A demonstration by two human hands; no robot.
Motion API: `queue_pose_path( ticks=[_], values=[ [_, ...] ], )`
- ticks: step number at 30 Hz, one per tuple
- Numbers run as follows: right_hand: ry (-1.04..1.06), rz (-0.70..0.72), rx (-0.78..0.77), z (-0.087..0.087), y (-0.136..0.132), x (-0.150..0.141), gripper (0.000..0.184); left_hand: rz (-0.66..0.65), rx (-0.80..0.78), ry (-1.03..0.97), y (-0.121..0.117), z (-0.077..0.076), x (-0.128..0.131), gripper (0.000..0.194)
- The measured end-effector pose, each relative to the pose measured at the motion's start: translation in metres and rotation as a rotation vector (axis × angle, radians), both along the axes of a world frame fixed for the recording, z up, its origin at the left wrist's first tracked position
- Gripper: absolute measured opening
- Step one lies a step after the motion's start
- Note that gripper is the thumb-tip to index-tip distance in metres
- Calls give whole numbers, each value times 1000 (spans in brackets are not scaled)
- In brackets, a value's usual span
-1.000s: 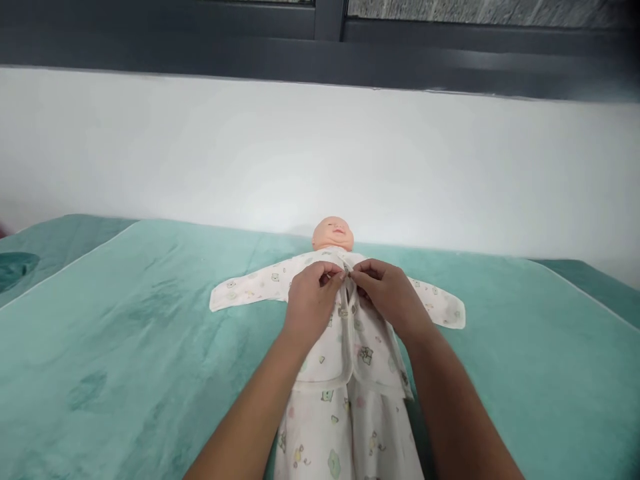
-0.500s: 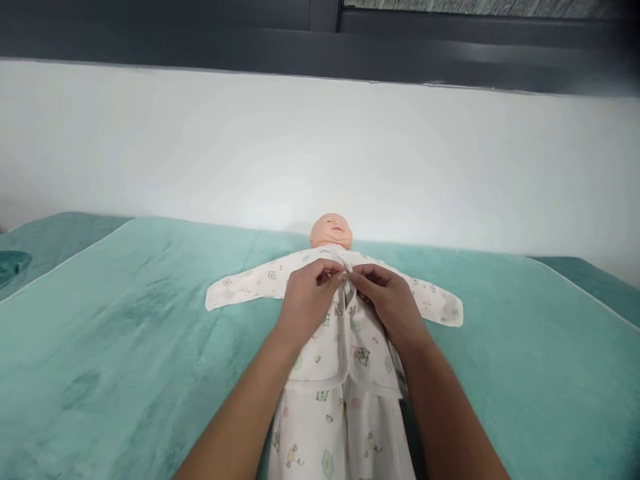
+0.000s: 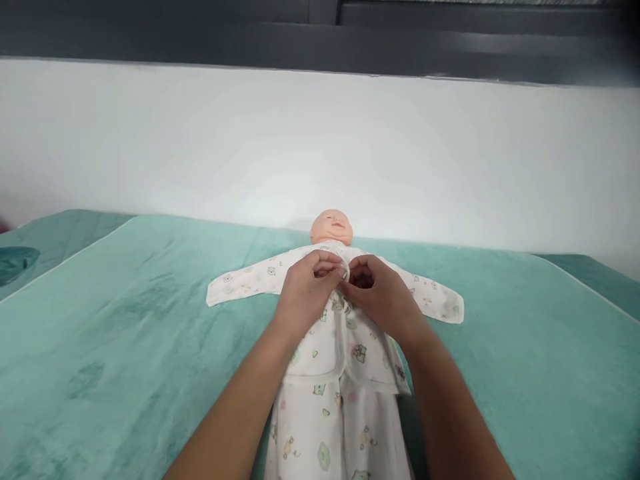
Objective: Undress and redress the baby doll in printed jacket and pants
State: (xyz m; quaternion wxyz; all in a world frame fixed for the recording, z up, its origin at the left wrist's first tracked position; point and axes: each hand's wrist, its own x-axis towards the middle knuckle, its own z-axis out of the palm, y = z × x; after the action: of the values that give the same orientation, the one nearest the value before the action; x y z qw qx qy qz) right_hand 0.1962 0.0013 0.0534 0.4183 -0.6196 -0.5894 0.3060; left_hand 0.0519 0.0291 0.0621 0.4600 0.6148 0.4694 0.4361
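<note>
A baby doll [image 3: 332,228] lies face up on a teal blanket [image 3: 125,333], dressed in a white printed top [image 3: 330,333] with both sleeves spread sideways. My left hand [image 3: 306,291] pinches the left front edge of the top at the doll's chest. My right hand [image 3: 380,295] pinches the right front edge, fingertips meeting the left hand's at the centre opening. Both hands are closed on the fabric. Below the top, printed white trousers [image 3: 330,433] cover the doll's legs.
The blanket's white-piped edge [image 3: 65,257] runs along the far left over a darker teal cover [image 3: 30,247]. A white wall [image 3: 320,147] rises just behind the doll's head, with a dark window frame [image 3: 320,33] above.
Both hands have drawn slightly closer together at the chest, closing the gap in the top's front. The view has shifted a little; doll and blanket lie as before.
</note>
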Motion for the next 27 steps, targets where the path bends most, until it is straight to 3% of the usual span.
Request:
queue_pose_path(
  ticks=[9,15,21,27],
  values=[
    [-15,56,35,-3,2,-6,27,99,18,118,-2,-2,8,14],
    [168,162,14,2,-1,3,24,167,41,2,-3,-2,8,24],
    [128,38,17,0,3,1,15,189,27,-63,-1,-6,9,29],
    [100,33,15,-1,4,-2,18,144,12,-144,2,-8,9,38]
  ],
)
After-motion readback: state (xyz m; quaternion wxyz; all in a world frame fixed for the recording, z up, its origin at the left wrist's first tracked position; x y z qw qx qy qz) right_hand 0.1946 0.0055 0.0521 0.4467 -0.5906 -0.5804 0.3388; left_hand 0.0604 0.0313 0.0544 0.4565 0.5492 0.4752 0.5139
